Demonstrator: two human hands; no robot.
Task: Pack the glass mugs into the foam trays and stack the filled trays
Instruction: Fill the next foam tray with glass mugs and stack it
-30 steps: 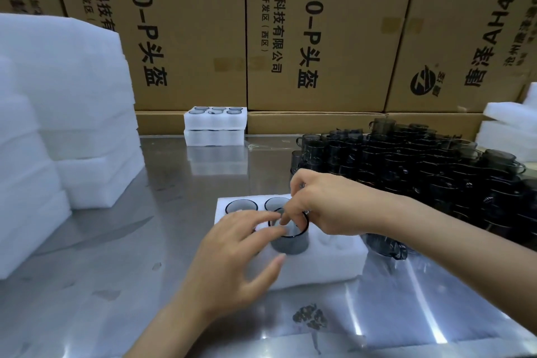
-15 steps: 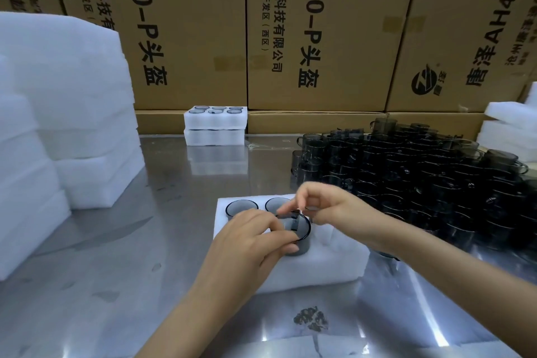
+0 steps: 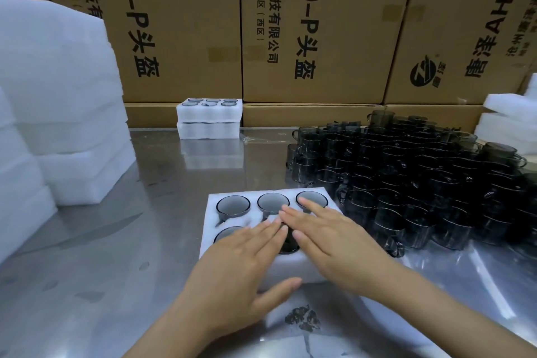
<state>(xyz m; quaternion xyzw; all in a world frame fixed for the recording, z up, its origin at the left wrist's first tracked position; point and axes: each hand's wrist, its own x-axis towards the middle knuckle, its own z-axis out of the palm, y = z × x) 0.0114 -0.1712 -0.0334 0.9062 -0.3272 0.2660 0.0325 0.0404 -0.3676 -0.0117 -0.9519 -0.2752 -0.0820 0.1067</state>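
Note:
A white foam tray lies on the steel table in front of me, with smoky glass mugs sunk into its holes; three mugs show in its far row, such as the left one. My left hand lies flat on the near part of the tray, fingers straight over a mug in the near row. My right hand lies flat beside it, fingers stretched toward the far row. Neither hand holds anything. A big heap of loose dark glass mugs sits to the right.
Two filled foam trays are stacked at the back of the table. Piles of empty foam stand on the left, more foam at the far right. Cardboard boxes wall off the back.
Both hands have let go of the mug they were setting into the near row. It now sits sunk in its hole, and both hands lie flat on top of the tray.

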